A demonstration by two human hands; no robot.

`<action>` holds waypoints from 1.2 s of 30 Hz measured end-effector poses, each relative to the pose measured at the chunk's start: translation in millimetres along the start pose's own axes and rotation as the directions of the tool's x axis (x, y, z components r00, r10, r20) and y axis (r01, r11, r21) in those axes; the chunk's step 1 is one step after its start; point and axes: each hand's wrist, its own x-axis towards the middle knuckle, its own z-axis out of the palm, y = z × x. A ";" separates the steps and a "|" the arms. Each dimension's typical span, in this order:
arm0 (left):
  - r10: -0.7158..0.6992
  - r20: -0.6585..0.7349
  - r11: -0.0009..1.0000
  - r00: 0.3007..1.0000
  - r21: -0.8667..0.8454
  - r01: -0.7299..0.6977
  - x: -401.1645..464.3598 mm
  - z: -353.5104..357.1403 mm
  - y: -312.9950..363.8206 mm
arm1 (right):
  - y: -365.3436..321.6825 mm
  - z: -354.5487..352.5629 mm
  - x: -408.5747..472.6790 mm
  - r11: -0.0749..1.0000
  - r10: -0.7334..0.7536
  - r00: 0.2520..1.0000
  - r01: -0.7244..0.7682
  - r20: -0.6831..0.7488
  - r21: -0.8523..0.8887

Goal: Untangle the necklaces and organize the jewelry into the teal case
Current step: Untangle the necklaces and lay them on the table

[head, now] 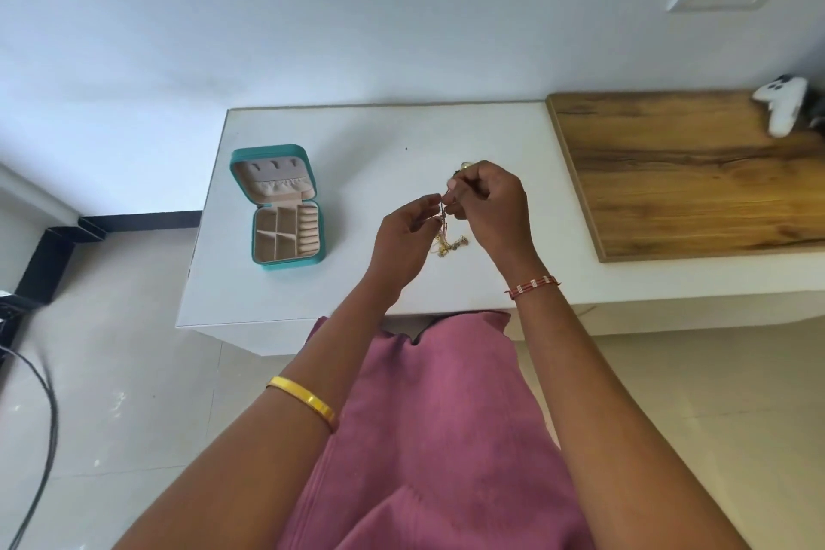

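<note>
Your left hand (408, 232) and right hand (484, 196) both pinch the knotted necklaces (448, 243) dangling below your fingertips, while the teal case (285, 210) sits open, apparently unfilled.

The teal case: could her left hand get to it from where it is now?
Probably yes. The teal case lies open on the white table, nothing between, but the left hand pinches the tangled necklaces.

The open case (285, 210) sits on the table (357, 134), left of both hands (404, 237). The tangled necklaces (448, 242) hang between them. A wooden board (669, 174) lies to the right.
</note>
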 end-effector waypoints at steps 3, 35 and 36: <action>0.068 0.004 0.997 0.998 0.041 -0.068 -2.9 -2.8 12.9 | -19.5 -2.3 -5.0 0.999 -0.041 0.999 0.041 0.023 0.011; -0.142 -0.156 0.851 0.977 -0.524 0.040 -49.9 -67.7 53.2 | -55.3 -15.6 -34.5 0.987 0.105 0.984 -0.121 0.143 0.108; -0.166 -0.174 0.827 0.971 -0.561 0.041 -49.0 -72.2 52.2 | -53.2 -16.8 -35.6 0.976 0.138 0.980 -0.160 0.146 0.149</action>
